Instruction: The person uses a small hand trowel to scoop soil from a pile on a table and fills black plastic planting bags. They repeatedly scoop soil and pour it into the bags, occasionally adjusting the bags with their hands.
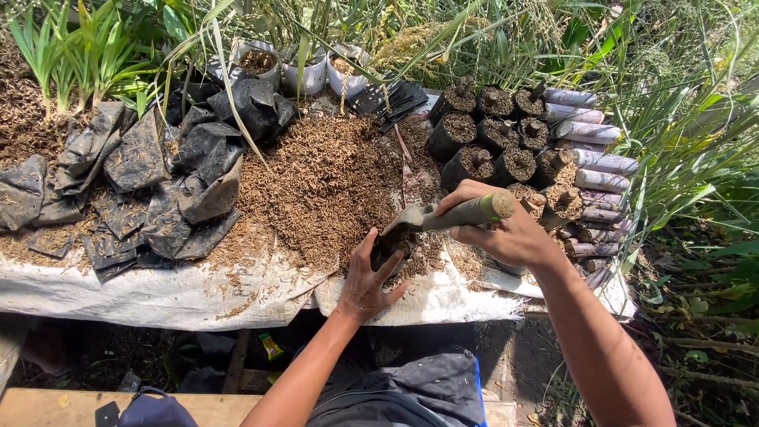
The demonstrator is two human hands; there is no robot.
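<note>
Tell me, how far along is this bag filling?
Done: a cluster of filled black bags stands upright at the right. In hand: the right hand holds a trowel over the small bag in the left hand. Left: a heap of empty bags and the soil mix pile.

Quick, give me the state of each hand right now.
Left hand: closed around a small black bag by the brown potting mix.
Right hand: shut on the trowel handle.

- The trowel (443, 217) had a smooth wooden handle and dull, soil-caked metal blade.
- Empty bags (158, 174), upper left, were crinkled, glossy black plastic.
- The cloth (158, 296) looked white, coarse-woven.
</note>
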